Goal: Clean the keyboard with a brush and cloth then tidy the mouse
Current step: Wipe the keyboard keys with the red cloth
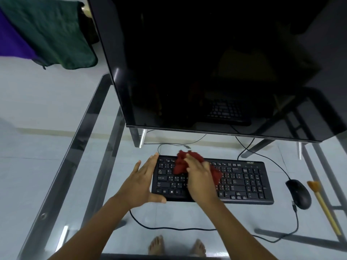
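Dark red cloth (189,163) is bunched under my right hand (200,178), which presses it onto the left half of the black keyboard (244,182); the fingers are curled down over the fabric, gripping it, and folds of it spill out past the knuckles toward the function row and to the right of the hand; my left hand (140,182) braces the keyboard's left end, fingers spread wide and straight along its short edge, thumb hooked at the near-left corner, holding nothing; the keyboard lies across the middle of the glass table (56,184), roughly parallel to the near edge, just in front of the monitor (206,62), whose dark screen fills the far part of the surface and mirrors the keys; the black mouse (298,194) sits just beside the keyboard's right end, apart from it, its cable (187,229) looping back along the near edge under my forearms; the brush (323,207), with a pale wooden handle and tan bristles, lies to the right of the mouse near the right edge, bristles pointing toward the far side, handle running toward the near-right corner; another thin cable runs along the far side of the keyboard beneath the monitor; through the glass I see bare feet (176,246) on the pale floor; beyond the table's far-left corner, green and purple fabric (47,32) hangs.
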A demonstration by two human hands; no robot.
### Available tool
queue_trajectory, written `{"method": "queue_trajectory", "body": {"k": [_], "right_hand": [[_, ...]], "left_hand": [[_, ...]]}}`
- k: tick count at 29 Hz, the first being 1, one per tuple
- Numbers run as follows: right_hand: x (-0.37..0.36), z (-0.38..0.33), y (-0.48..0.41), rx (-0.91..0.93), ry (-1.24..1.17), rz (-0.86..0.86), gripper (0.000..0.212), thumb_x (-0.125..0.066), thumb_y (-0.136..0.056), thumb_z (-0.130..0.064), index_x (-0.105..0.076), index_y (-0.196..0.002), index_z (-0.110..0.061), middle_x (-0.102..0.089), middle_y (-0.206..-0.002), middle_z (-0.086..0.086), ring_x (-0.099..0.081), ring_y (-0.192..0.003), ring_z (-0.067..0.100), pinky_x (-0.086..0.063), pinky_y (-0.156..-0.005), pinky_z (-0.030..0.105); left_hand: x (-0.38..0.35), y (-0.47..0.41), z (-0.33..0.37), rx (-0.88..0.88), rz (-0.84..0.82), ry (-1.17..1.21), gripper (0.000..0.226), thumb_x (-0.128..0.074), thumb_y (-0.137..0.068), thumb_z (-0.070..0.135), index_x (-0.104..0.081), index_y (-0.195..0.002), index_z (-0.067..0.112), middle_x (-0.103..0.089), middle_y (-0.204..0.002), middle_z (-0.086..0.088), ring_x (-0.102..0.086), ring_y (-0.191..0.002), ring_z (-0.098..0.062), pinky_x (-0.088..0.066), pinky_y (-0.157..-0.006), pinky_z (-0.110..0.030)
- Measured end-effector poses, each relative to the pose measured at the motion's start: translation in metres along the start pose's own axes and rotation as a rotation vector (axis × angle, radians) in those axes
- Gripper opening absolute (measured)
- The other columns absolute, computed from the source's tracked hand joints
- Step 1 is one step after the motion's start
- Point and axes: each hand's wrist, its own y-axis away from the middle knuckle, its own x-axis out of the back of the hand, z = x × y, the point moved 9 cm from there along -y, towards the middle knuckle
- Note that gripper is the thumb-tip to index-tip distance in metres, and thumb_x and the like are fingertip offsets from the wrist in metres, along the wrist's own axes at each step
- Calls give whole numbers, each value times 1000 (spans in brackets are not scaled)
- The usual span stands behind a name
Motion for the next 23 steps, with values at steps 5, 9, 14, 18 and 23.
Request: {"method": "queue_trajectory", "body": {"k": [5,9,14,18,23], "right_hand": [[-42,-59,-13,236,-21,-171,53,-54,-87,4,-52,-135,-17,-50,-145,-2,-49,-109,25,-51,-91,39],[-37,-78,35,472,5,-198,38,-48,-87,-20,-57,-124,-22,-57,-136,-8,-50,-82,20,-52,-75,32],[-38,-75,15,495,80,-205,45,-50,-81,-17,-56,-125,-24,-58,-133,-11,-45,-84,18,-49,-73,34],[-38,-78,6,401,17,-168,50,-66,-80,-11,-56,-128,-24,-57,-135,-10,-46,-84,18,-50,-76,35],[-26,-43,47,482,57,-190,49,-61,-82,-5,-61,-124,-31,-52,-140,-15,-48,-86,15,-48,-76,26]], "left_hand": [[3,0,0,4,5,34,141,-64,-55,83,28,-146,27,1,-161,9,-2,-147,-5,4,-120,-40],[8,3,3,-41,60,-1,129,-58,-66,78,20,-150,19,-13,-160,2,-12,-147,-11,-5,-120,-47],[4,3,1,-30,28,15,138,-63,-58,82,24,-148,23,-6,-160,6,-5,-147,-7,2,-120,-40],[5,2,-4,-21,28,27,140,-64,-56,83,27,-147,27,-2,-161,8,-3,-147,-7,6,-119,-38],[4,3,-9,-22,54,0,139,-61,-54,86,18,-150,25,-13,-159,5,-13,-147,-12,2,-118,-41]]}}
